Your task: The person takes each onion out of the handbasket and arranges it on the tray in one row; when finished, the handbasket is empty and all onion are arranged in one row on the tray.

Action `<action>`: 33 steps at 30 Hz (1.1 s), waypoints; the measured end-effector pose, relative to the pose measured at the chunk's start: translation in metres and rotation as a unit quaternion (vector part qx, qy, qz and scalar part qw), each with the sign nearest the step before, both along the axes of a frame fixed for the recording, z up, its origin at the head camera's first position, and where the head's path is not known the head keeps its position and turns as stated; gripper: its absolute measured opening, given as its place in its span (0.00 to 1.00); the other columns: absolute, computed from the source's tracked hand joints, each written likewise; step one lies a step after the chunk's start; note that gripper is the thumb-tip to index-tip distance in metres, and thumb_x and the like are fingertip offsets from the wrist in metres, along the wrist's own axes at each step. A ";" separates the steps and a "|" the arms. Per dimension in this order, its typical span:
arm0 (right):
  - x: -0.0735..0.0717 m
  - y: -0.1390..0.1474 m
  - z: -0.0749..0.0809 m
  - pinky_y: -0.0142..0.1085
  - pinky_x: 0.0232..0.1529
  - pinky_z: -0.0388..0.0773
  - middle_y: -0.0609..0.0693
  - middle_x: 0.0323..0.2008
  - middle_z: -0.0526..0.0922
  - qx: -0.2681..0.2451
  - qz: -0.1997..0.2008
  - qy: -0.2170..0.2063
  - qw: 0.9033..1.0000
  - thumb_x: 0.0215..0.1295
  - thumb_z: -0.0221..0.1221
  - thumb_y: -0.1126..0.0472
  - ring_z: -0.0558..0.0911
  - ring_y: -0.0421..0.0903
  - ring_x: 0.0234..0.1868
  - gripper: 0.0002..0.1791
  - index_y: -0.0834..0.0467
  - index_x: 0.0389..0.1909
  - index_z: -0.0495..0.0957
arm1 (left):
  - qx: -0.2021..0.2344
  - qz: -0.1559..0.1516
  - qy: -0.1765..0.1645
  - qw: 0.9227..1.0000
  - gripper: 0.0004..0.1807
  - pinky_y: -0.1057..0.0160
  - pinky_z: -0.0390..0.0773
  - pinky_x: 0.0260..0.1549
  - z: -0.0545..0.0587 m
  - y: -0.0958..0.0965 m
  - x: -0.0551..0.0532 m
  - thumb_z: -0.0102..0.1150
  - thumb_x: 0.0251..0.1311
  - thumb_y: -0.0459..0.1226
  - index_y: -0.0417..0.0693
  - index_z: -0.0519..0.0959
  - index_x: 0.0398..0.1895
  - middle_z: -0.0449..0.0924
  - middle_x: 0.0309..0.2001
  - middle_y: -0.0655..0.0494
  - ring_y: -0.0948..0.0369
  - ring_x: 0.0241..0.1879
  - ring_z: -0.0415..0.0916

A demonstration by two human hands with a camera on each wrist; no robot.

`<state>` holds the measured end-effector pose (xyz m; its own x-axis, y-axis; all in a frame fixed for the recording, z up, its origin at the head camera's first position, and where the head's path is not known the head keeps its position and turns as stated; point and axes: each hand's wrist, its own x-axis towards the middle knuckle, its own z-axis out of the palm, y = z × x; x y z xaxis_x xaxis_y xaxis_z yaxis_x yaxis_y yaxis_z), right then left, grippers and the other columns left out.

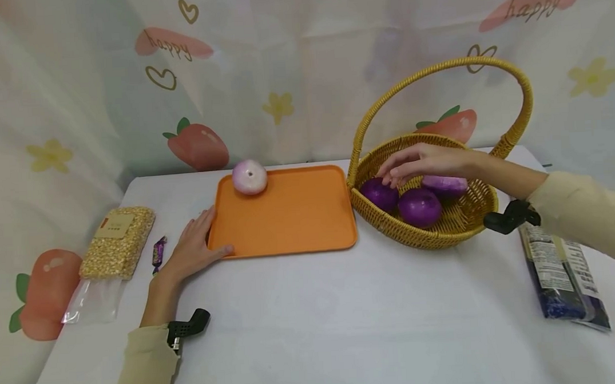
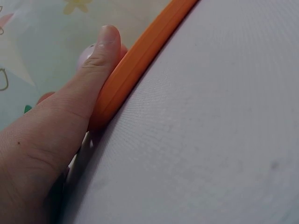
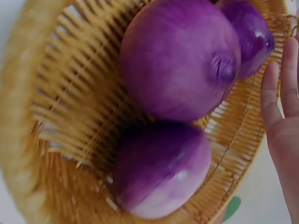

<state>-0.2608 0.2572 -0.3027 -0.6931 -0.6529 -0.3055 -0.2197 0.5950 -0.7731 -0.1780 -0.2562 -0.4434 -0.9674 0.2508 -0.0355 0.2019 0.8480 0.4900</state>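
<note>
My left hand (image 1: 192, 249) lies at the left end of an orange tray (image 1: 293, 215), fingers along its side and thumb over the near corner. In the left wrist view the straight thumb (image 2: 105, 51) rests against the tray's rim (image 2: 135, 60). A pale pinkish-white onion (image 1: 250, 177) sits in the tray's far left corner. My right hand (image 1: 419, 161) reaches over a wicker basket (image 1: 433, 241), fingers loosely bent right above a purple onion (image 1: 378, 194). Beside that lie another purple onion (image 1: 420, 207) and a paler-sided one (image 3: 163, 172).
The basket's tall handle (image 1: 451, 64) arches over the right forearm. At the left lie a bag of yellow kernels (image 1: 116, 243) and a purple-wrapped candy (image 1: 158, 253). A dark blue printed packet (image 1: 558, 272) is at the right. A patterned curtain (image 1: 308, 89) hangs behind the table.
</note>
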 end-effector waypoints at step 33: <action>0.025 0.037 -0.016 0.63 0.69 0.60 0.61 0.76 0.52 0.109 0.029 -0.037 0.993 0.67 0.58 0.52 0.51 0.66 0.75 0.42 0.56 0.76 0.48 | 0.000 0.003 -0.004 1.000 0.60 0.43 0.37 0.76 -0.001 0.000 0.000 0.63 0.51 0.62 0.46 0.42 0.78 0.44 0.78 0.44 0.45 0.78 0.40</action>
<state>-0.2355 0.2947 -0.3186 -0.6268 -0.6037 -0.4927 -0.2067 0.7385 -0.6418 -0.1778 -0.2564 -0.4449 -0.9687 0.2445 -0.0428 0.1927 0.8494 0.4914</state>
